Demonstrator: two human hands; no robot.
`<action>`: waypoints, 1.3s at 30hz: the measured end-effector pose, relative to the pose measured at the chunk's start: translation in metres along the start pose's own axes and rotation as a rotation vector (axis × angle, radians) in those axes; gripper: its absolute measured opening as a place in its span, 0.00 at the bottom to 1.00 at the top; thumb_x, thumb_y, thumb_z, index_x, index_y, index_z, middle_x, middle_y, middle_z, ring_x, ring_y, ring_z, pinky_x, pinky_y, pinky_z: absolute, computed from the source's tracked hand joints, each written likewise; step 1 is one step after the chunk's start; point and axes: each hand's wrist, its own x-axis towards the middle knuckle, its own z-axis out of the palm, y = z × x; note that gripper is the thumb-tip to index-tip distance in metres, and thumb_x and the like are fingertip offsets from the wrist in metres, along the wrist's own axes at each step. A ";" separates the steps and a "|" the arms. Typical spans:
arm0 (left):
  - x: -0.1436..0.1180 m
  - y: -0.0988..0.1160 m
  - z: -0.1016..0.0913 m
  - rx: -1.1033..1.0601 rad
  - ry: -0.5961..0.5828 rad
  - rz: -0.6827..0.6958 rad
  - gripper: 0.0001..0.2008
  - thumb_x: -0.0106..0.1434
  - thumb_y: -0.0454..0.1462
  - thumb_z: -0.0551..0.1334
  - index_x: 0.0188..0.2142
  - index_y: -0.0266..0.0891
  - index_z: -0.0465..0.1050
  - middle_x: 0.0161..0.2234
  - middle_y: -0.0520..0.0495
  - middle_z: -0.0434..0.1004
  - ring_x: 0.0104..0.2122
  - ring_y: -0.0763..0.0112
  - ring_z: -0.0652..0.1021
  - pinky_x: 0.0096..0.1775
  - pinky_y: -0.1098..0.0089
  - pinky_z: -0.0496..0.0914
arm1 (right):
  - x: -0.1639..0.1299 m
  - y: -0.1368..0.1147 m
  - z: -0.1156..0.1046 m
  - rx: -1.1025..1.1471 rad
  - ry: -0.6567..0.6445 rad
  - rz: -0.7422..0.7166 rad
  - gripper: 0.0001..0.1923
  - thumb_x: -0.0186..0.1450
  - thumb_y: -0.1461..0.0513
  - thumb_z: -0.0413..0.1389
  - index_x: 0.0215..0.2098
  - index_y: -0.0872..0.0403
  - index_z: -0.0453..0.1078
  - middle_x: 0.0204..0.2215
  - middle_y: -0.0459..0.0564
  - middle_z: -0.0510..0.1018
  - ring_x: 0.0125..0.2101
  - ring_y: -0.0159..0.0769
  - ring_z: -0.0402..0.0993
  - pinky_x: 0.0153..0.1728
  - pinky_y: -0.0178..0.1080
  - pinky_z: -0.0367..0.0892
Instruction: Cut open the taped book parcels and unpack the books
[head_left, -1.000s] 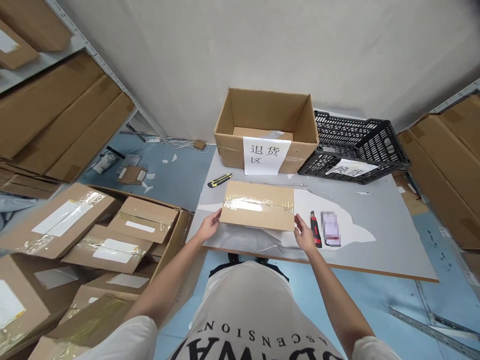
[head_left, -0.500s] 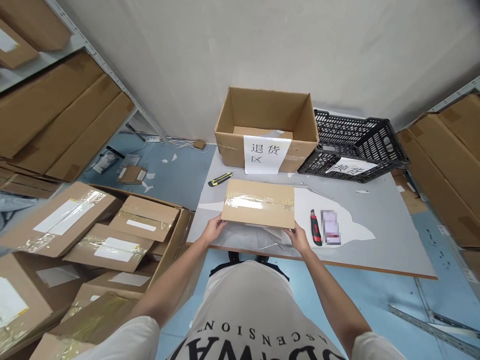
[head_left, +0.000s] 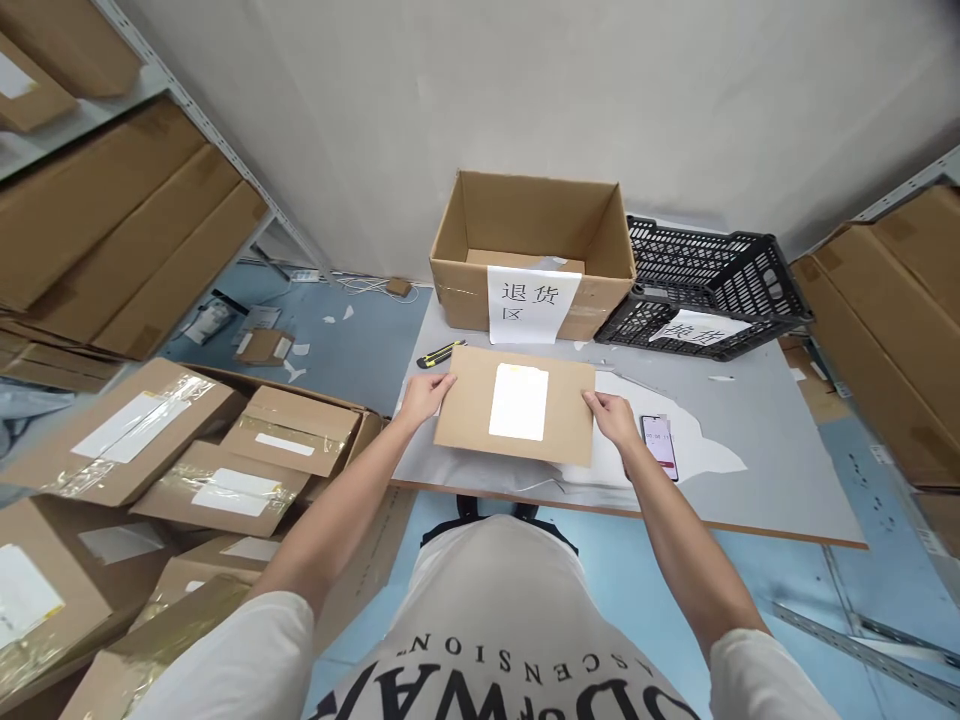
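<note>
A brown cardboard box (head_left: 465, 405) is held between both hands over the near part of the table, its face with a white label (head_left: 519, 402) turned up toward me. My left hand (head_left: 426, 396) grips its left edge, thumb on top. My right hand (head_left: 611, 415) pinches the right edge. A yellow and black utility knife (head_left: 440, 354) lies just beyond my left hand. To the right of my right forearm rests a phone (head_left: 659, 447) with its screen lit. The red and black utility knife is hidden behind my right hand and forearm.
On the grey table (head_left: 787, 460), a large open carton (head_left: 450, 298) with a Chinese paper sign stands at the back, beside a black plastic crate (head_left: 780, 290). At my left, a big carton (head_left: 367, 437) holds several taped boxes. Shelving with boxes flanks both sides.
The box has been turned: its taped face was up before, and the white-labelled face is up now. Both hands have moved from its lower corners up to its side edges.
</note>
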 end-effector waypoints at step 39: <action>-0.071 -0.084 0.046 -0.104 -0.165 0.034 0.20 0.58 0.47 0.57 0.42 0.35 0.73 0.35 0.44 0.79 0.36 0.61 0.77 0.41 0.63 0.70 | -0.067 0.059 0.079 0.325 -0.128 -0.026 0.21 0.59 0.53 0.54 0.46 0.56 0.66 0.40 0.54 0.77 0.37 0.42 0.73 0.39 0.43 0.68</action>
